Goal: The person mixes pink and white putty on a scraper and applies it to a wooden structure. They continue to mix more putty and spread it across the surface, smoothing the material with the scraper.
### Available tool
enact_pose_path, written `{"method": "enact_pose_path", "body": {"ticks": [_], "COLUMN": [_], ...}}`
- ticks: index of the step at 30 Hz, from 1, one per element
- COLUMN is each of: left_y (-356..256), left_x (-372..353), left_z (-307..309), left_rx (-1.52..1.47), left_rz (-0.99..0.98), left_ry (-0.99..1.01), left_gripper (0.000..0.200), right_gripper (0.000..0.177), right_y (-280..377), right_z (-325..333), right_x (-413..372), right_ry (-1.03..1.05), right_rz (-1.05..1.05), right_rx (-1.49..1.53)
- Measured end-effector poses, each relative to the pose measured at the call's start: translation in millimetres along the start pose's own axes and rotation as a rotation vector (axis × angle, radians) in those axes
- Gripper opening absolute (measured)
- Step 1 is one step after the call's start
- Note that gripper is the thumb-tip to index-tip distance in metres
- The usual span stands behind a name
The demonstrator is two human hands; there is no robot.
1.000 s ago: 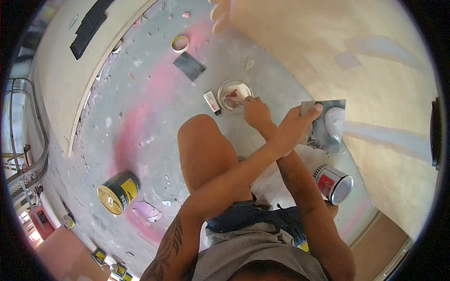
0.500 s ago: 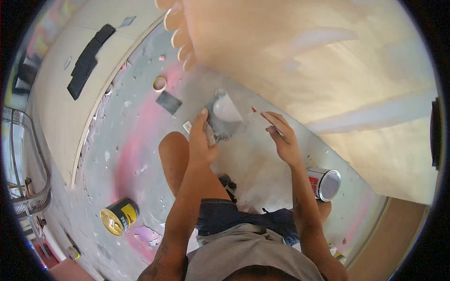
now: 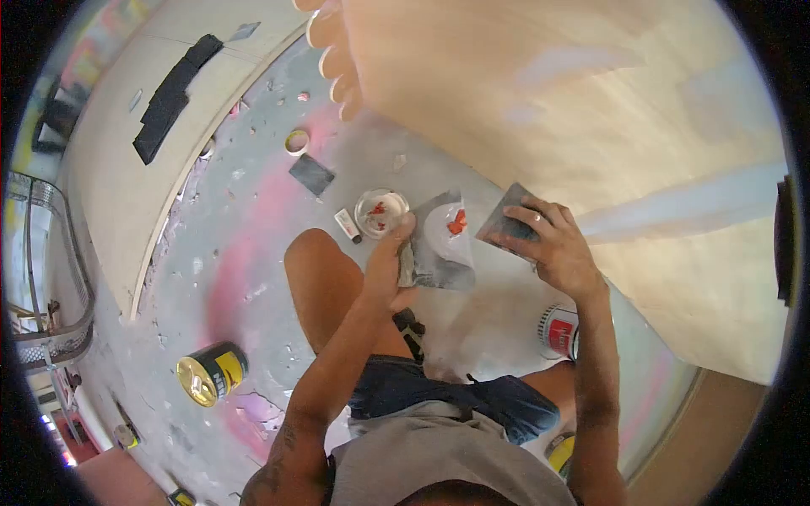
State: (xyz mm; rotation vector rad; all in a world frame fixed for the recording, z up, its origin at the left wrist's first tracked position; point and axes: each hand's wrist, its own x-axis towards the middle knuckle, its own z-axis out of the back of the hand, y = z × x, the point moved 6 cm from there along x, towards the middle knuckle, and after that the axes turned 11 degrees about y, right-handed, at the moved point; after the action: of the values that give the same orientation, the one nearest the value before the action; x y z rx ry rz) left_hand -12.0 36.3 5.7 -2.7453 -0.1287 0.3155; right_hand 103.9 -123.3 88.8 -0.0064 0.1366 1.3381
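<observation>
My left hand [image 3: 392,263] is closed on the near left edge of a dark sheet [image 3: 447,270] that bears a pale round patch with a red blob [image 3: 456,222]. Just beyond that hand, a round white lid [image 3: 382,213] with red smears lies beside a small white tube [image 3: 347,225]. My right hand [image 3: 553,240] holds a dark grey sandpaper-like sheet [image 3: 509,215] close to the lower edge of the large pale panel [image 3: 506,101]. A ring shows on one finger of this hand.
A white-and-red can [image 3: 558,331] stands near my right forearm. The black-and-yellow can [image 3: 213,374] is at the lower left. Further off are a tape roll [image 3: 297,142] and a dark square sheet [image 3: 312,174]. Another pale board [image 3: 110,169] lies at the left.
My right hand has moved right and now has the dark grey sheet in it. The sheet at my left hand has shifted right and flattened into view, showing its red blob and uncovering the lid.
</observation>
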Motion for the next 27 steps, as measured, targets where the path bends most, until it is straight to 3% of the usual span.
{"method": "enact_pose_path", "body": {"ticks": [2,4,6,8,12,16,24,26,27], "left_y": [-19.1,-63.0,-104.7,-129.0,-143.0,-143.5,-133.8,-131.1,-131.5], "left_x": [4.4,22.9,29.4,40.9,35.4,32.2,53.7,54.4,52.2], "left_z": [12.9,60.3,46.1,86.4,126.1,117.5,127.2,126.1,121.3], "left_rx": [-0.007,0.323,0.287,0.323,0.286,0.194,0.098,0.082,0.175], "left_rz": [-0.052,-0.384,-0.397,-0.48,-0.567,-0.59,-0.495,-0.506,-0.559], "left_ry": [-0.053,-0.288,-0.197,-0.255,-0.253,-0.364,-0.219,-0.203,-0.103], "left_gripper": [0.04,0.043,0.042,0.043,0.037,0.039,0.035,0.035,0.034], "right_gripper": [0.065,0.064,0.064,0.062,0.059,0.056,0.054,0.057,0.057], "right_y": [-8.1,-9.6,-6.7,12.7,55.3,67.8,63.7,58.5,57.0], "right_z": [-39.2,-88.8,-148.0,-224.1,-282.5,-316.9,-336.3,-327.8,-314.2], "right_x": [12.6,33.1,64.0,95.9,146.2,173.7,176.1,181.1,186.0], "right_ry": [0.006,0.04,-0.051,0.066,0.138,0.116,0.181,0.344,0.34], "right_rz": [-0.07,-0.137,-0.308,-0.315,-0.287,-0.195,-0.129,-0.094,-0.093], "right_rx": [0.088,0.181,0.453,0.419,0.286,0.137,0.053,0.01,0.005]}}
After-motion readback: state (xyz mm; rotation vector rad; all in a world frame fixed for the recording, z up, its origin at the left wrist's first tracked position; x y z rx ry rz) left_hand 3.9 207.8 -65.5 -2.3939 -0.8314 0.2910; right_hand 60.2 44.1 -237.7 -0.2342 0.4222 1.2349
